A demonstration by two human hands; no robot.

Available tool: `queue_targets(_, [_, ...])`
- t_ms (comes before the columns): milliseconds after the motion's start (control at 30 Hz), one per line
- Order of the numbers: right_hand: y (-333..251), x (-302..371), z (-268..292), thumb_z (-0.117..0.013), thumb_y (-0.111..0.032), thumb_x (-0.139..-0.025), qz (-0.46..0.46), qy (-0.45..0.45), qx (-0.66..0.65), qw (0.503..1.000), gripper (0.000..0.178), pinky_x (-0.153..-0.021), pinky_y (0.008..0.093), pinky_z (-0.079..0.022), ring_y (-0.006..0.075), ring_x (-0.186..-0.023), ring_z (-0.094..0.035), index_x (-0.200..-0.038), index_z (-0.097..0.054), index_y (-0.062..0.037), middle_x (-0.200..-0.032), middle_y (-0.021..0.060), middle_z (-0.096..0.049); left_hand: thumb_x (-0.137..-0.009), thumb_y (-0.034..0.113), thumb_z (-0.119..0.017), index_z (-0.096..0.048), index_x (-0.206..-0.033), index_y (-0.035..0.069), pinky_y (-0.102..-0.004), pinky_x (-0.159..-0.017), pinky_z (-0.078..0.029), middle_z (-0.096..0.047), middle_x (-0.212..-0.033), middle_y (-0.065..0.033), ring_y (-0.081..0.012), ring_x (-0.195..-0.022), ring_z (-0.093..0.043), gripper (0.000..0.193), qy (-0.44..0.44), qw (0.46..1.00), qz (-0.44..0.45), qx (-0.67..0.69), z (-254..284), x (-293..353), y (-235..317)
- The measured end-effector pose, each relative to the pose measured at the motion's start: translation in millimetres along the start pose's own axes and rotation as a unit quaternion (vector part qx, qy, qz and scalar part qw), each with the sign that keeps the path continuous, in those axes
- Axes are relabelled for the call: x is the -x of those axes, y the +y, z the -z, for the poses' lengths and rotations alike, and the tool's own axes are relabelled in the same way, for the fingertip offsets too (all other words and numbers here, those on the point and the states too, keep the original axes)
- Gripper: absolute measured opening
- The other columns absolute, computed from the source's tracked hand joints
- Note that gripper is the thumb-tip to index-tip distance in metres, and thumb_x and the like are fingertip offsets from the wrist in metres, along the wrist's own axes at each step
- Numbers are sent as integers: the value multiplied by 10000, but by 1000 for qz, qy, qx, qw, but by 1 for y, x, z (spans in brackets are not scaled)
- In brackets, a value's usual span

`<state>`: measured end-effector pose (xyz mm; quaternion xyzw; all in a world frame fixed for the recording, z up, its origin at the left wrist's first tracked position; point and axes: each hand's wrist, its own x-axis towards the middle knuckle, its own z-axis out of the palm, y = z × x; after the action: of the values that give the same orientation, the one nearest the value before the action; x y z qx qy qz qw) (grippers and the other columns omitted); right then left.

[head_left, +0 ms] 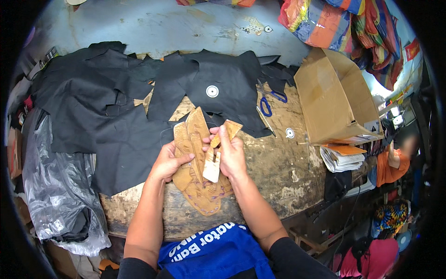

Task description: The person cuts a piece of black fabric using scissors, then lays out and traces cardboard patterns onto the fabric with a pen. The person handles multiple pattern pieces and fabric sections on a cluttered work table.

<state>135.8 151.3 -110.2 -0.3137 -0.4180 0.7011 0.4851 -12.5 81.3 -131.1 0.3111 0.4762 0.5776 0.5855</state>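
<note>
My left hand (168,161) grips a fan of tan, sole-shaped cardboard patterns (200,190) over a worn wooden table (274,172). My right hand (231,156) pinches a smaller pale pattern piece (213,168) with a slot in it, held against the fan, and a short tan piece (228,129) sticks up above its fingers. Both hands are close together, almost touching.
Black leather pieces (116,116) cover the table's left and back, one weighted by a round metal disc (212,91). Blue-handled scissors (271,103) lie near an open cardboard box (334,102). A grey plastic bag (55,195) hangs at left. Another person in orange (392,167) sits at right.
</note>
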Motion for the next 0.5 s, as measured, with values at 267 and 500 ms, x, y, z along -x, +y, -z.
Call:
queue_targets(267, [-14, -7, 21, -266, -690, -857, -145, -70, -70, 985, 728, -500, 332, -522, 231, -581, -623, -836, -538, -14, -651, 126, -574, -771, -67, -630, -540, -1124, -35, -304, -804, -516, -637, -1052, -125, -176, -914, -631, 365, -9, 1000, 5, 27, 0, 0, 2])
queue_targets(500, [-34, -6, 26, -29, -901, -616, -156, -190, -13, 969, 1058, -460, 321, -488, 248, -516, -604, -736, -560, 7, -600, 123, -550, -779, -53, -610, -536, -1129, -31, -338, -801, -527, -640, -1047, -138, -202, -904, -641, 358, -27, 999, 2, 27, 2, -2, -1])
